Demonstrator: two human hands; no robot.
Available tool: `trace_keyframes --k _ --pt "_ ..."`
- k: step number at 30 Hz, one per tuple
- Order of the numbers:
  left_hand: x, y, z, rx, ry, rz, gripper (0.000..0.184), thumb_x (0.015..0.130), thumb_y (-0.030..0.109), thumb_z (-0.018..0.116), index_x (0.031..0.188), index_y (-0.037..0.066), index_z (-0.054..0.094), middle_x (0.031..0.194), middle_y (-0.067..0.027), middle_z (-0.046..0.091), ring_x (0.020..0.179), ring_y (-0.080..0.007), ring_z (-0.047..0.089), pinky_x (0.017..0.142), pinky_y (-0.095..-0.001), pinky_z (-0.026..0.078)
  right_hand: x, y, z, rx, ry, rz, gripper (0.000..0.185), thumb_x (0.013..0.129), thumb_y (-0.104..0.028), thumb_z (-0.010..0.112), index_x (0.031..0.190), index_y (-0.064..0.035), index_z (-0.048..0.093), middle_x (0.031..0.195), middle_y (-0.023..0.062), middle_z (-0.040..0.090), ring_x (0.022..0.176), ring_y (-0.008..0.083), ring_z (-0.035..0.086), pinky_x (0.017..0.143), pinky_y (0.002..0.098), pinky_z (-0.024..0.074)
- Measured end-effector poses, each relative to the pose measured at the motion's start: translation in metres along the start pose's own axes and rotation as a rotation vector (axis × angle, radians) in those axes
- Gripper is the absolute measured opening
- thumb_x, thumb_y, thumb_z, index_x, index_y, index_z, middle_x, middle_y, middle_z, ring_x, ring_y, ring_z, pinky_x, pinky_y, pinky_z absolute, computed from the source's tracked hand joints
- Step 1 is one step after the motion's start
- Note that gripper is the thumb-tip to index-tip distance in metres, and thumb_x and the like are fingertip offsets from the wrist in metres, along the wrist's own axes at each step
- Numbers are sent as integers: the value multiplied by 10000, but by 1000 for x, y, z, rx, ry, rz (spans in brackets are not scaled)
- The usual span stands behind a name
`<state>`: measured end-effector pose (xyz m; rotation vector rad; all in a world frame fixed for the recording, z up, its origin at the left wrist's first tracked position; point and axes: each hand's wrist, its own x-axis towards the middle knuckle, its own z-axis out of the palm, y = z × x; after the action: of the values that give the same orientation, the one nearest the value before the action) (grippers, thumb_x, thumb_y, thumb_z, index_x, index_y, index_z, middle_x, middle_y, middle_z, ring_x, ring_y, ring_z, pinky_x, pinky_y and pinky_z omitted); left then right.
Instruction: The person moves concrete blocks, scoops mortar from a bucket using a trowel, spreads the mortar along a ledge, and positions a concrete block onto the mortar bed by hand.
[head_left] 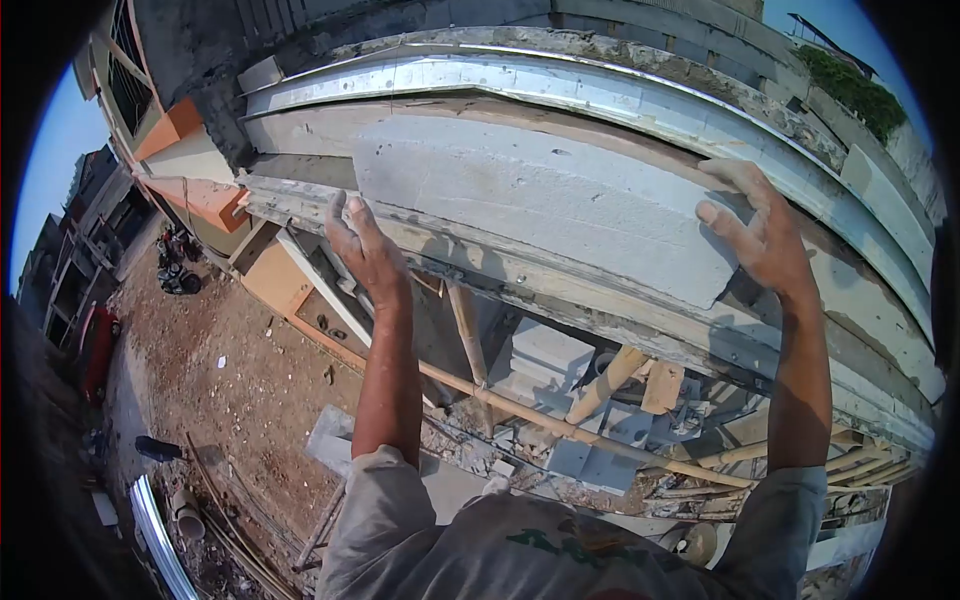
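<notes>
A long pale grey lightweight concrete block (530,195) lies lengthwise on a wall ledge in front of me. My left hand (368,250) is raised beside the block's lower left corner, fingers stretched and apart, with nothing in it. At the other end, my right hand (760,230) is spread around the right corner, thumb and fingers apart. Whether its fingertips touch the block I cannot tell. A rough timber board (480,255) runs along the near side of the block. Behind it stretches a shiny metal channel (560,85).
Far below on the left is bare dirt ground (250,390) with a motorbike (178,265). Bamboo poles (590,438) cross beneath the ledge, above more pale blocks (545,355) and rubble. An orange-trimmed wall (200,200) stands to the left.
</notes>
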<state>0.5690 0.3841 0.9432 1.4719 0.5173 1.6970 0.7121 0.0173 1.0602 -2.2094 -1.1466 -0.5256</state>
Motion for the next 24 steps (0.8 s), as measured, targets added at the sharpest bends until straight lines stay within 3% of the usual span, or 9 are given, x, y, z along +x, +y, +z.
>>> trace_keyframes --k 4,7,9,11,15,18,19,22,24 --pt "91 -49 29 -48 -67 -6 638 913 462 589 1201 -104 530 1125 -218 565 1024 -276 547 936 -351 416 59 -28 28 -54 -199 53 680 797 -594 633 1209 -53 611 1188 171 588 1119 320 564 990 446 433" --pt "120 -41 42 -56 -348 -391 601 838 451 670 1078 -98 627 966 -170 632 881 -240 574 839 -343 447 88 -43 57 -85 -270 12 831 722 -733 623 1186 -43 630 1145 201 597 1084 357 583 898 486 482" --pt "120 -42 49 -99 -277 -406 539 806 416 698 992 -88 659 885 -129 636 803 -210 556 781 -335 448 101 -57 71 -63 -331 -2 949 667 -798 626 1217 -24 614 1164 236 587 1110 379 577 886 505 493" --pt "115 -33 48 -186 -278 -453 444 772 344 723 906 -78 677 818 -77 620 748 -167 521 725 -310 435 107 -60 87 -92 -324 -37 973 659 -779 647 1266 -22 580 1227 241 557 1169 387 540 929 515 472" --pt "113 -39 45 -221 -247 -369 377 795 289 704 906 -70 682 843 -51 628 753 -146 528 720 -289 429 104 -64 111 -203 -341 -172 1058 630 -733 697 1393 -38 461 1342 247 480 1268 399 455 1022 535 400" --pt "106 -45 37 -413 -213 -353 321 820 258 680 901 -53 683 844 -42 626 767 -136 522 737 -272 420 104 -84 103 -150 -486 -30 1109 622 -666 736 1466 -59 349 1408 272 408 1320 425 392 1075 563 326" --pt "107 -51 34 -444 -247 -391 330 840 258 669 993 -35 679 905 -45 610 826 -137 524 756 -291 419 103 -91 105 -208 -488 -23 1125 599 -669 743 1470 -82 341 1401 263 415 1312 420 400 1070 558 337" --pt "98 -40 30 -465 -210 -328 333 863 258 643 1028 -29 671 930 -35 605 860 -129 517 790 -279 408 107 -115 119 -334 -479 3 1156 548 -657 764 1479 -129 327 1357 259 446 1279 420 428 1052 550 359" --pt "99 -39 32 -464 -240 -402 323 896 261 609 1035 -24 670 958 -36 608 891 -126 517 829 -269 397 111 -122 127 -365 -444 37 1147 545 -623 776 1479 -125 333 1303 277 476 1252 433 448 1038 558 355"
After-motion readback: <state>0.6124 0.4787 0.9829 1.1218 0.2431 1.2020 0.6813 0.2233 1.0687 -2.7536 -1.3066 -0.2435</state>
